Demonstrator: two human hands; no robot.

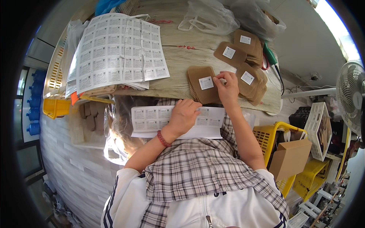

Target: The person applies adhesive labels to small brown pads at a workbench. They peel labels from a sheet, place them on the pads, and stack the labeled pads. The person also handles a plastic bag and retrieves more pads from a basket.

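L. hand (185, 117) & R. hand (228, 85) are seen from above at a pale wood-grain table (174, 62). A white paper sheet of small printed labels (150, 118) is laid across the lap, above the black-and-white plaid cloth (190, 167). The sheet is partly covered by the L. hand, palm down, fingers slightly bent; whether the paper is gripped can't be made out. At the near table edge is placed a stack of brown rounded-square pieces (205, 95), its top piece marked w/ a small white square label (206, 83). The R. hand is held at the R. side of this label, thumb & index brought together; whether anything is pinched btwn them isn't discernible. Further brown labelled stacks (255, 86) are set to the R., w/ a green handle-like object (269, 54) adj. Upper L.: large white printed label sheets (118, 49) are piled. Far edge: clear plastic bags (213, 17) are seen.
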